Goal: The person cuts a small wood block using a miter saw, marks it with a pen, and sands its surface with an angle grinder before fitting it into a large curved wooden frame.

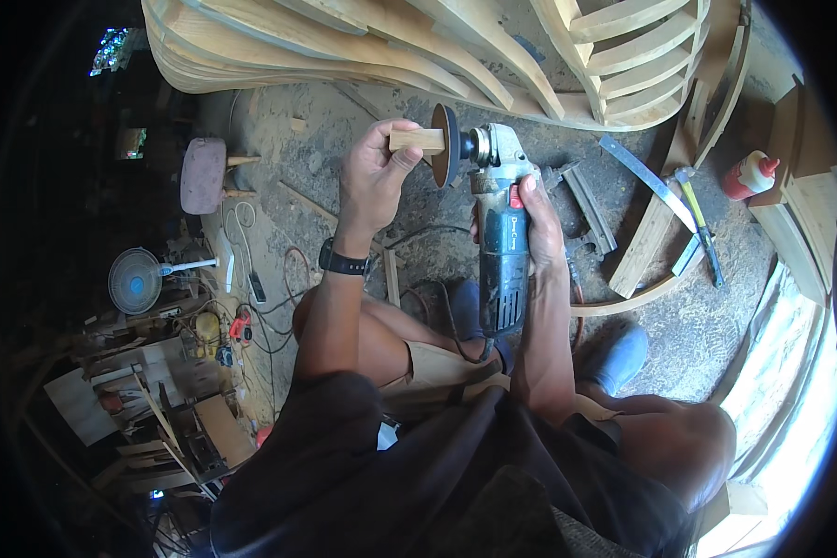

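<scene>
My left hand [377, 177], with a dark watch on its wrist, pinches a small light wood block [418, 140] between thumb and fingers. The block's right end meets the face of a round sanding disc [445, 146], which stands on edge. This disc is mounted on the head of a blue and grey angle grinder [503, 242]. Wrapped round the grinder's body is my right hand [542, 223], its thumb lying beside the red switch. From the grinder's lower end a dark cord runs down by my legs. Whether the disc is spinning I cannot tell.
A large ribbed wooden frame [493, 79] spans the far side. To the right lie a hammer [697, 223], a metal square [651, 181], wood boards and a red-and-white bottle [750, 177]. A fan [136, 280], a stool [203, 176] and tangled cords occupy the left.
</scene>
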Motion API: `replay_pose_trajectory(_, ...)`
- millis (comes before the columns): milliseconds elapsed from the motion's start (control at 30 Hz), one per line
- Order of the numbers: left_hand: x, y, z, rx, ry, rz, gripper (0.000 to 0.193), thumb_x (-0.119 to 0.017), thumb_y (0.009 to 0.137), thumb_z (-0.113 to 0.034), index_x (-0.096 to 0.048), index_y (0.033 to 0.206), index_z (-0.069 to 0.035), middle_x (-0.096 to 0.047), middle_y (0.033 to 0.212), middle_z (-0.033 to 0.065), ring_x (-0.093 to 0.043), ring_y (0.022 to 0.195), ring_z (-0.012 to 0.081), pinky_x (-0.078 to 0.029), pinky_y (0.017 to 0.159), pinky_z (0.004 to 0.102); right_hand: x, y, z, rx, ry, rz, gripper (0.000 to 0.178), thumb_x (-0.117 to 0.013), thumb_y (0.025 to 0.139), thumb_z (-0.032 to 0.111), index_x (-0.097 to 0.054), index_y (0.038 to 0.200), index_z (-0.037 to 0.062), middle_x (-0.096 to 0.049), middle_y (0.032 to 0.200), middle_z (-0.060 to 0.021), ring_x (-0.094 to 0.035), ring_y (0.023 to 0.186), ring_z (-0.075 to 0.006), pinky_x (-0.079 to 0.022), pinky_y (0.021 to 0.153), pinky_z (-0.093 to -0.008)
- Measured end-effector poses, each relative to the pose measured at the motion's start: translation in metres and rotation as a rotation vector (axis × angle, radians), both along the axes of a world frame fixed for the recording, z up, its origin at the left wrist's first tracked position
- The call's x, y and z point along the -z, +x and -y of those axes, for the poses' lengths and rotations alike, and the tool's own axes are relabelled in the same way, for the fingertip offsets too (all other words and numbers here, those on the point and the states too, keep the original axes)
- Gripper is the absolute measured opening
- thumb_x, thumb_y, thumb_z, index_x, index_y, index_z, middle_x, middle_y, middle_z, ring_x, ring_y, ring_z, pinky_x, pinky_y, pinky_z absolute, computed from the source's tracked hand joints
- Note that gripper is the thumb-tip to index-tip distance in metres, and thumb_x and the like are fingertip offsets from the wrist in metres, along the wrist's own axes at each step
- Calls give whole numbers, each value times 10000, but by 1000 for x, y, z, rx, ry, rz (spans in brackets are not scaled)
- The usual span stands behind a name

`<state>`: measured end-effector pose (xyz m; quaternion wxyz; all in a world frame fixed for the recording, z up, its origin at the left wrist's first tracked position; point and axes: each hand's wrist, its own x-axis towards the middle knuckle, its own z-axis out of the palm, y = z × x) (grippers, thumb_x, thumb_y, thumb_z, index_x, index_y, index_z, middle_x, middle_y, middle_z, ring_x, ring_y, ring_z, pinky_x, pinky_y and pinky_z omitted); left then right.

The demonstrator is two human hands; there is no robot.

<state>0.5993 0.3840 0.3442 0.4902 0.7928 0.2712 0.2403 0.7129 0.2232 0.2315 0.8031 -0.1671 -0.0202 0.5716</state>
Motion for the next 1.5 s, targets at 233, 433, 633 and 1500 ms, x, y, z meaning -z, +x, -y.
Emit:
replay_pose_trajectory(233,1,2,3,-7,-28,-6,381,-720,944,-230,-597,1210,12,-664,1089,82,-624,968,119,-516,855,252,4,0,0,6,-7,25,491,-574,993,451,-416,1255,67,-633,884,-148,-681,623,-247,-600,545,-351)
replay_pose_trajectory(433,2,-1,6,-2,-36,-34,369,-722,942,-223,-603,1202,10,-666,1085,82,-622,969,118,-515,856,260,5,0,1,-1,-42,21,495,-574,987,473,-408,1217,67,-630,840,-155,-679,589,-251,-593,525,-342)
replay_pose_trajectory(633,3,1,7,-8,-49,-13,343,-708,952,-226,-608,1192,-2,-658,1081,74,-622,970,120,-507,864,257,8,0,0,13,-26,7,481,-574,986,475,-408,1198,76,-635,832,-164,-682,592,-254,-593,524,-341)
replay_pose_trajectory(1500,4,3,8,1,18,-75,322,-739,932,-203,-634,1158,1,-691,1018,60,-631,911,95,-508,792,243,12,4,7,-23,-77,29,521,-575,973,515,-416,1224,87,-645,838,-171,-690,599,-263,-593,526,-342)
